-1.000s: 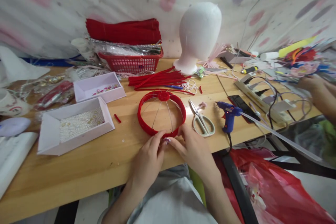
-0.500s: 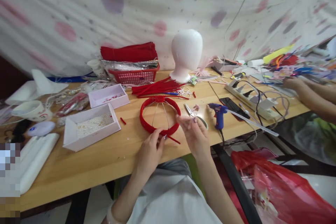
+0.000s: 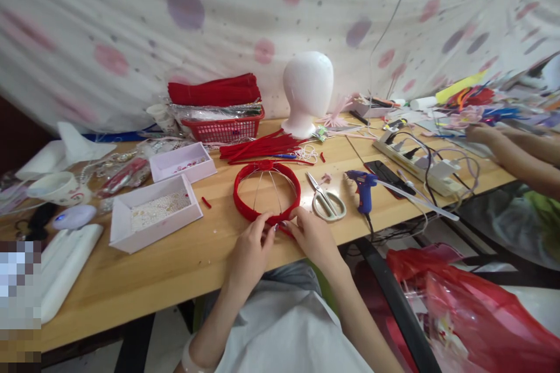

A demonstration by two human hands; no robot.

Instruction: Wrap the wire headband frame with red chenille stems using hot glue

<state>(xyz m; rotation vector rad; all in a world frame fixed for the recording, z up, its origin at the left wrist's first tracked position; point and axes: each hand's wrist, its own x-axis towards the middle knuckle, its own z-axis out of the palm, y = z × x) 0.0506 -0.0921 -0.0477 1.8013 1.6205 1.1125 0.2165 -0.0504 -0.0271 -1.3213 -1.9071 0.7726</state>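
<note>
A red fuzzy ring [image 3: 237, 193] with thin wire spokes across its middle lies on the wooden table in front of me. My left hand [image 3: 251, 247] is closed on the ring's near rim, thumb and fingers pinched together. Close beside it, my right hand [image 3: 318, 239] pinches the red pipe cleaner [image 3: 287, 232] that sticks out from the near rim. Both sets of fingertips almost meet, partly hiding the strip. Scissors [image 3: 326, 203] with pale handles lie just right of the ring. Behind the ring is a bundle of red pipe cleaners [image 3: 262, 147].
A blue glue gun [image 3: 364, 192], a phone [image 3: 389, 179] and a power strip [image 3: 420, 166] lie to the right. White boxes of beads [image 3: 153, 233] stand left. A white foam head [image 3: 307, 90] and a red basket [image 3: 225, 129] are behind. A co-worker's arms [image 3: 511, 148] reach in at far right.
My right hand has moved down and left from above the scissors to the red pipe cleaner's end at the rim, uncovering the scissors. My left hand stays on the ring.
</note>
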